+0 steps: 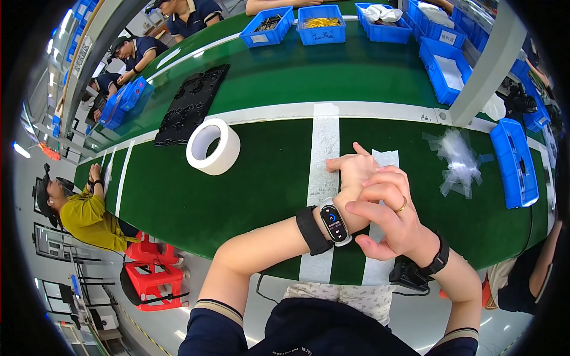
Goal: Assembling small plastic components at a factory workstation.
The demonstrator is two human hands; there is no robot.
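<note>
My left hand hovers over the green table with several fingers stretched apart, and nothing shows in it. A smart band with a lit screen sits on that wrist, beside a black strap. Close by on the right, my right hand is bent over the left wrist, its fingers loosely curved and apart, with a ring on one of them. It appears to hold nothing; whether it touches the left hand I cannot tell. Another black band circles my right wrist.
A white tape roll stands left, beside a black slotted panel. Crumpled clear plastic lies right, near a blue bin. A metal post rises behind. A person in a yellow top sits left.
</note>
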